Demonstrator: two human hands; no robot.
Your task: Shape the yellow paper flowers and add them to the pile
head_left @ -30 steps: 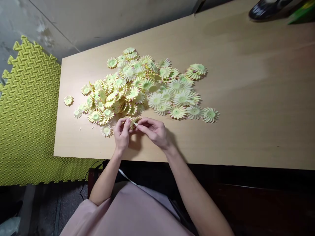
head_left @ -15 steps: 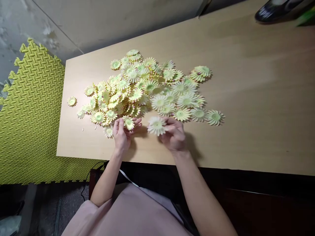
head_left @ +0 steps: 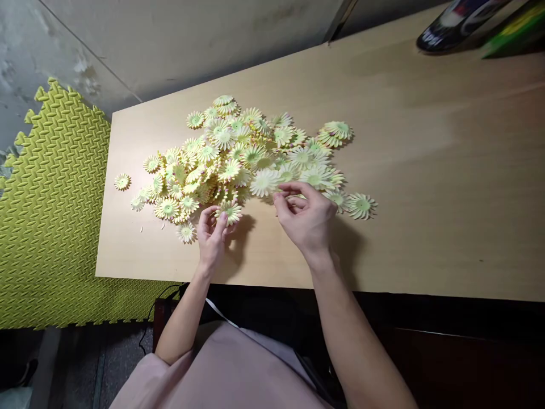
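Note:
A heap of paper flowers, yellow and pale with green centres, lies on the wooden table. My left hand is closed on a small yellow flower just in front of the heap. To its right, my right hand has its fingers curled. Its thumb and forefinger pinch the rim of a larger pale flower that rests on the heap's near edge.
One flower lies apart near the table's left end, with small scraps beside it. A green foam mat covers the floor on the left. A dark shoe-like object and something green sit at the far right.
My hands, together on one stack a second ago, have separated. The right one carried a pale flower off to the right and then up to the heap's edge. The left keeps the yellow flower.

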